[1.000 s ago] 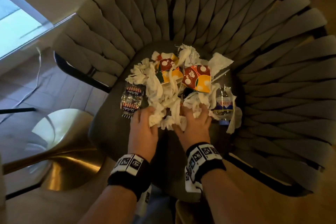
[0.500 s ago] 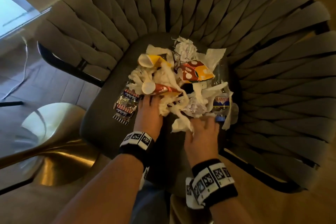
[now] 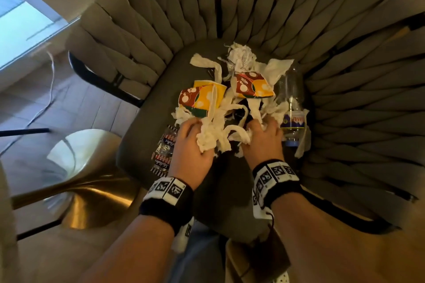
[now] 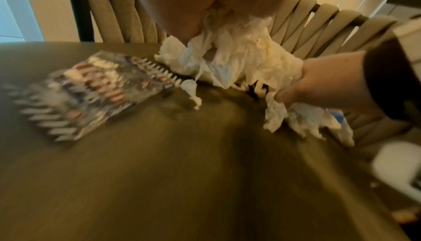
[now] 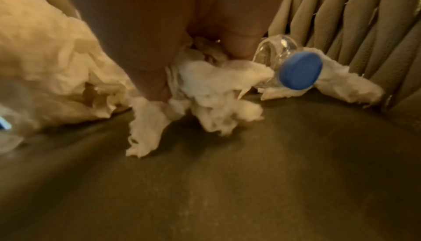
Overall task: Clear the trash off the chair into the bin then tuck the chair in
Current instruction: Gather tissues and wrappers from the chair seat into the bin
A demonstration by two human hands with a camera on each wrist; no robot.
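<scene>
A heap of crumpled white tissue lies on the dark seat of a grey woven chair. My left hand grips a wad of the tissue at the heap's near left. My right hand grips tissue strips at its near right. Two crushed red, yellow and green paper cups sit in the heap. A clear plastic bottle with a blue cap lies right of my right hand. A shiny snack wrapper lies left of my left hand.
The chair's woven backrest curves round the seat on three sides. A gold table base stands on the floor to the left. A white cable runs across the tiled floor. No bin shows in any view.
Both hands have closed deeper into the tissue and pulled it toward me. The heap has loosened, and the cups have shifted and turned within it.
</scene>
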